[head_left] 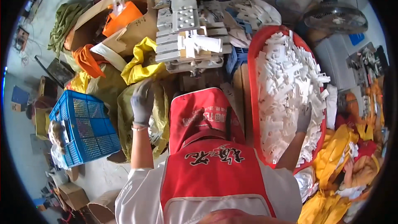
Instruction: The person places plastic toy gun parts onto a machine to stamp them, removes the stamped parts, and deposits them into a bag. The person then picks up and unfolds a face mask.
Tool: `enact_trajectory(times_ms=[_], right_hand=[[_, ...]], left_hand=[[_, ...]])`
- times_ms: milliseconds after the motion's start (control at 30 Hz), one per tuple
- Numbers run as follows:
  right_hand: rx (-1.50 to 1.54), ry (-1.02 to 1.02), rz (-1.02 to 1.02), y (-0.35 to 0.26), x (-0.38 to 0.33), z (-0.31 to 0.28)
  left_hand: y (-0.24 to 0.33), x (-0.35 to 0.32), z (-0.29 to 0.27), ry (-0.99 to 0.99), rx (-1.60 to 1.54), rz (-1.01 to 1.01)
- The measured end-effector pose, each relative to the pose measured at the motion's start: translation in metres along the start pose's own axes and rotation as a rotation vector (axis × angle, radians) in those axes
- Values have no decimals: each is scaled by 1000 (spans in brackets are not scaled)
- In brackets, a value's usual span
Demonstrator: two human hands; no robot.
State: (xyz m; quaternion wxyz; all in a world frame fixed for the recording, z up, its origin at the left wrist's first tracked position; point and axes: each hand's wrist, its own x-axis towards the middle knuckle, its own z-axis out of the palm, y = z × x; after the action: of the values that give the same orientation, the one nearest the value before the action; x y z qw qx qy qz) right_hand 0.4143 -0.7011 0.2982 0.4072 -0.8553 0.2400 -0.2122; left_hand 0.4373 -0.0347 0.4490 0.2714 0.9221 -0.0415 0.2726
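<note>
My left hand point(142, 103), in a grey glove, hovers by the mouth of an olive-yellow woven sack point(127, 112); its fingers point away from me and appear loosely apart, with nothing seen in them. On the right, my gloved right hand point(304, 118) reaches into a long red tub point(256, 99) heaped with white plastic parts point(280, 79). Its fingers close on one white plastic part point(304, 89) at the top of the heap, though the fingertips are partly hidden. Straight ahead, another white plastic part point(200, 44) lies on the slatted metal bed of a machine point(184, 16).
A blue plastic crate point(85, 126) stands at left, near a cardboard box point(128, 35) holding an orange container. Yellow cloth point(143, 62) lies beside the machine. A black fan point(336, 16) is at far right. Another person point(362, 161) sits at lower right among yellow sacks point(336, 153).
</note>
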Motion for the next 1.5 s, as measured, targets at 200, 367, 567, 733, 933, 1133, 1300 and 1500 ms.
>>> enact_trajectory(times_ms=[200,367,567,733,933,1133,1300,1500], right_hand=[[380,-371,-13,-119,-19,59],[748,-592,-110,-184,-25,93],[807,-641,-256,-304,-14,110],[668,-805,-687,-395,-14,170],[105,-724,-1222,-427,-10,200],[-47,-689,-1450,-433,-7,202],[-141,-732,-1458,-429,-12,199],[-369,-580,-1588,-431,-10,196]], left_hand=[[52,107,19,-52,-101,251],[33,152,49,-244,-165,311],[28,153,39,-264,-209,203],[-11,104,18,130,-374,-68],[-49,-8,-20,207,-274,-404],[-89,-106,-25,293,-508,-712],[-90,-120,-27,347,-569,-776],[-98,-153,-34,306,-212,-818]])
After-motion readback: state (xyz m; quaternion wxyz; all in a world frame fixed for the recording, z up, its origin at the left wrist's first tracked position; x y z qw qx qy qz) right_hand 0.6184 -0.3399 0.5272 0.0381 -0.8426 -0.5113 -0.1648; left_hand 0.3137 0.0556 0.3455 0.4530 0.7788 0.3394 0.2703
